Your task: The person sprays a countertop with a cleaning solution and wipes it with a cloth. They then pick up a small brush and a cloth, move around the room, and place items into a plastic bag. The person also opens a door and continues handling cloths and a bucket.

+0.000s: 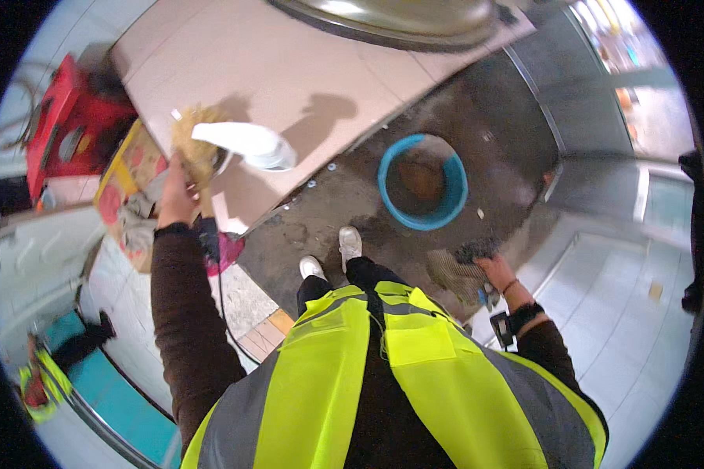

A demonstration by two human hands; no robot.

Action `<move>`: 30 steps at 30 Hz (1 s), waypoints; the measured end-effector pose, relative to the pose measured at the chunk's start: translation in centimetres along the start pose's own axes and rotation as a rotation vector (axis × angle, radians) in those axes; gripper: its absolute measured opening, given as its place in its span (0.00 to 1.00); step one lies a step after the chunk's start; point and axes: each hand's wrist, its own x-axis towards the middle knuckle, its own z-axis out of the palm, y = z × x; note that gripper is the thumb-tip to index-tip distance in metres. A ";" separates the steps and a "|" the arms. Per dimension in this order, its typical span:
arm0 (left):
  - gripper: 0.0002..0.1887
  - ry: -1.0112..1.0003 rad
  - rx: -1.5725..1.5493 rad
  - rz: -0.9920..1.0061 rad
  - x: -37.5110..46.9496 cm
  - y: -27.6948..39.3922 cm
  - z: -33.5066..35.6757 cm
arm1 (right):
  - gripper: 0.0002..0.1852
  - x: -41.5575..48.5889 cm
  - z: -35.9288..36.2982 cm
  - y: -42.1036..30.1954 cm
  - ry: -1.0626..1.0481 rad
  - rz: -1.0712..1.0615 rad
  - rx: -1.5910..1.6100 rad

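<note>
My left hand point(179, 190) is closed around a shaggy tan sponge or cloth point(196, 138) over the left edge of a light-topped platform. Beside it, a white object point(246, 143) with a pointed end, perhaps an electric appliance, appears blurred; whether the same hand bears it I cannot tell. A dark cord point(223, 305) runs down by my left sleeve. Out to the right, my right hand point(497, 274) is on a dark, rough scouring pad or cloth point(477, 250), with a brown-grey cloth point(454, 272) next to it; its fingertips are partly hidden.
A blue round tub point(463, 182) stands on the wet dark floor point(352, 199). The light platform point(328, 76) carries a large metal vessel point(399, 17). Red equipment point(64, 129) and a yellow-edged box point(129, 170) are at left. A person in a yellow vest point(44, 381) is at lower left.
</note>
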 end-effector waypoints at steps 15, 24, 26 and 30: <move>0.32 -0.090 0.406 0.218 4.5 -3.6 -14.2 | 0.16 -19.8 20.7 2.1 0.259 0.640 0.649; 0.18 0.171 0.937 0.575 9.3 -9.4 -26.3 | 0.13 -30.2 32.5 2.7 0.198 0.584 0.341; 0.17 0.166 0.970 0.577 7.9 -10.0 -26.8 | 0.13 -31.5 34.8 3.4 0.143 0.634 0.285; 0.16 -0.234 1.617 0.572 5.0 -13.1 -26.9 | 0.15 -32.6 39.3 6.6 0.320 0.680 0.630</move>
